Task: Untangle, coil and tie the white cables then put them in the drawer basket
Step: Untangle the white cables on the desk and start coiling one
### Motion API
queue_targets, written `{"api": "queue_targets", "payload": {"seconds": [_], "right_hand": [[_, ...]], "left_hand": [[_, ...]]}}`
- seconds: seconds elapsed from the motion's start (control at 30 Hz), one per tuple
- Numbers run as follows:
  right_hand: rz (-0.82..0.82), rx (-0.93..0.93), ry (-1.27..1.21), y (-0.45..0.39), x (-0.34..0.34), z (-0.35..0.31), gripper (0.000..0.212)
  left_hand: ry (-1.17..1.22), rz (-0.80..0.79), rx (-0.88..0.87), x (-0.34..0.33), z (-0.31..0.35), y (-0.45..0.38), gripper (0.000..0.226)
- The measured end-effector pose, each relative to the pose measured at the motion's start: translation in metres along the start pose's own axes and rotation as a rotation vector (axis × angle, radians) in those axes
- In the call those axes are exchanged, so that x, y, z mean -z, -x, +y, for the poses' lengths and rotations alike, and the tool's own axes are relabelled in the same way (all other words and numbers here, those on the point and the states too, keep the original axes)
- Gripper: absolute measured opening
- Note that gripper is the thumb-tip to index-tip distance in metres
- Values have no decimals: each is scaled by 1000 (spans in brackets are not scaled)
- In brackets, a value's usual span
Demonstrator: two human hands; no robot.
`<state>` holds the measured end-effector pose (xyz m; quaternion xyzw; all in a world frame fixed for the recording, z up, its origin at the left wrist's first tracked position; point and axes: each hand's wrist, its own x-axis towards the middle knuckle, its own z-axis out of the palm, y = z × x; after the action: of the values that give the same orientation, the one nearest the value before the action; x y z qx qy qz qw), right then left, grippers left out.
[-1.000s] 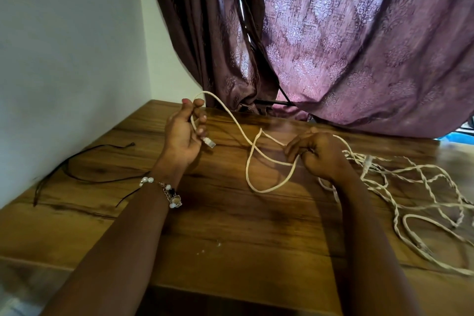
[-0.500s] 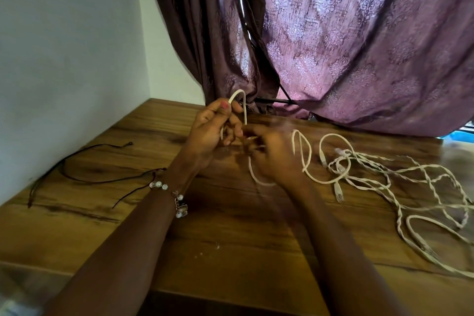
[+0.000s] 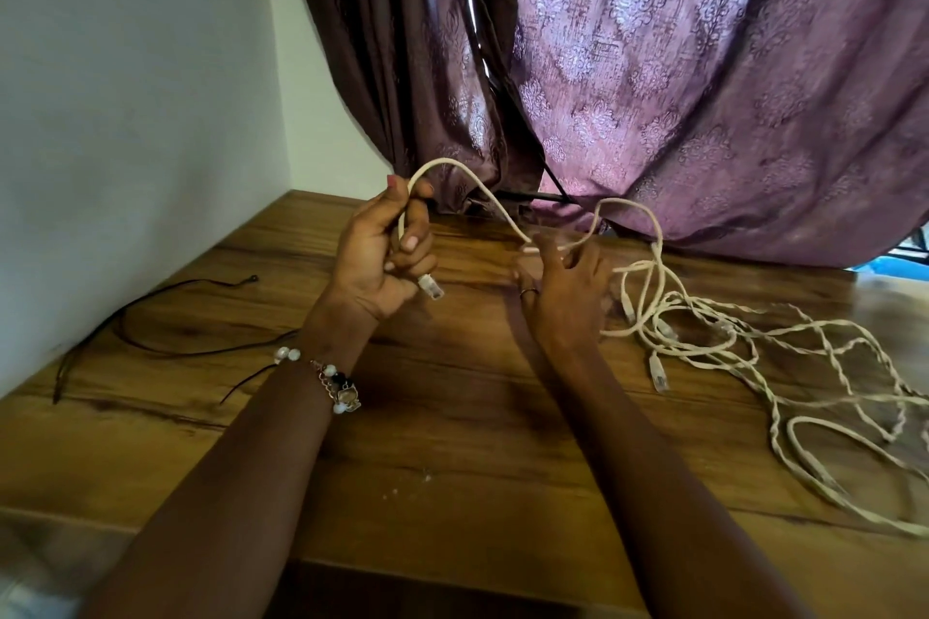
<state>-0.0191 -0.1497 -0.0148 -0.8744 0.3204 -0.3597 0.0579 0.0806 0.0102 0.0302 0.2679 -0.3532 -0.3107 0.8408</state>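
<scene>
- Since half a second ago, both hands have drawn apart: the right hand [image 3: 565, 294], which was pressed up against the left, now sits clear of it with a span of white cable [image 3: 495, 204] arching between them.
- Left hand [image 3: 384, 261] is closed around the cable near its end, thumb and fingers curled over it, and the clear plug [image 3: 431, 288] pokes out below the fingers.
- Right hand's fingers look loosely spread and blurred by motion; the cable runs through or over the fingertips, but whether they pinch it I cannot tell.
- From the right hand the cable humps up in a second arc and drops into the tangle [image 3: 704, 337] lying on the wooden table [image 3: 452, 442] to the right, where several twisted strands and at least two more plugs show.
- My reading: the widened gap means one length is being pulled free of the heap to start a coil in the left hand, so the task is early, with no finished coil or tie visible.
- Thin black cords [image 3: 151, 347], perhaps the ties, lie on the table near the wall at the left, untouched.
- No drawer basket is in view, and a purple curtain [image 3: 704, 91] hangs behind the table.
</scene>
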Motion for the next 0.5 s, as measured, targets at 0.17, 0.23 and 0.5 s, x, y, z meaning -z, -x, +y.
{"api": "queue_targets", "payload": {"seconds": [0.17,0.23,0.5], "right_hand": [[-90,148,121,0,4,4,23],[-65,283,182,2,6,1,20],[-51,500,347,6,7,-8,18]], "left_hand": [[96,24,10,0,3,1,47],[140,36,-13,2,5,1,48],[277,73,-179,17,5,-4,38]]}}
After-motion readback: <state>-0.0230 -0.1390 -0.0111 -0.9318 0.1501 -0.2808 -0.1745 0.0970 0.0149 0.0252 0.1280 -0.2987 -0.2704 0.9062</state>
